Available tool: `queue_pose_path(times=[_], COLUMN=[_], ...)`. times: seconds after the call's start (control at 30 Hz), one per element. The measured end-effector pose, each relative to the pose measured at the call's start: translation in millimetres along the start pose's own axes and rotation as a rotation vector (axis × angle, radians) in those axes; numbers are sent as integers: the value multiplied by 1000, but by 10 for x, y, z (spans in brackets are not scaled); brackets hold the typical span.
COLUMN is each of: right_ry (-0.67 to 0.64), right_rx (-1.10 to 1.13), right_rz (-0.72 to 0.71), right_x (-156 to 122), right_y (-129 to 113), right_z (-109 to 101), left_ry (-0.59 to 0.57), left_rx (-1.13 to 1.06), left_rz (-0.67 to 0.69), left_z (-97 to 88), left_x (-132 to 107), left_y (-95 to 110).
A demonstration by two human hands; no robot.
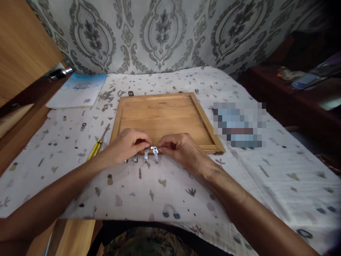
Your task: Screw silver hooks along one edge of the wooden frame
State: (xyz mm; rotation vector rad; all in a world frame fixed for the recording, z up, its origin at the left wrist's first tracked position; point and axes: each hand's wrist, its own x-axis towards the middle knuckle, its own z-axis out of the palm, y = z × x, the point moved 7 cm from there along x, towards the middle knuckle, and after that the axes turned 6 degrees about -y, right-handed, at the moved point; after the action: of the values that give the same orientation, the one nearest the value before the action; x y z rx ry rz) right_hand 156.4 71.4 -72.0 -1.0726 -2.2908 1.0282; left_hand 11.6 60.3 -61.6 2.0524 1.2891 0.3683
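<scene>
A square wooden tray lies on a table covered with a white patterned cloth. At the tray's near edge sits a row of small metal hooks. My left hand and my right hand meet there, both with fingers pinched together on the hook strip against the tray's front rim. The rightmost hook shows between my fingertips. Part of the row is hidden under my left hand.
A yellow-handled screwdriver lies left of the tray. A light blue booklet rests at the back left, with small metal hardware beside it. A blurred object sits right of the tray. Dark wooden furniture stands at far right.
</scene>
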Motion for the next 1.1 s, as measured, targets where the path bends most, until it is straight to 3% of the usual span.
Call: queue_pose_path(times=[0.5, 1.1], right_ry=[17, 3], right_rx=[-19, -37], right_rz=[25, 18], right_x=[3, -5], right_y=[-6, -30], right_z=[-7, -10], left_ry=[71, 7], left_rx=[157, 74], left_rz=[71, 8], left_z=[39, 26], left_x=[-5, 19], left_y=[92, 45])
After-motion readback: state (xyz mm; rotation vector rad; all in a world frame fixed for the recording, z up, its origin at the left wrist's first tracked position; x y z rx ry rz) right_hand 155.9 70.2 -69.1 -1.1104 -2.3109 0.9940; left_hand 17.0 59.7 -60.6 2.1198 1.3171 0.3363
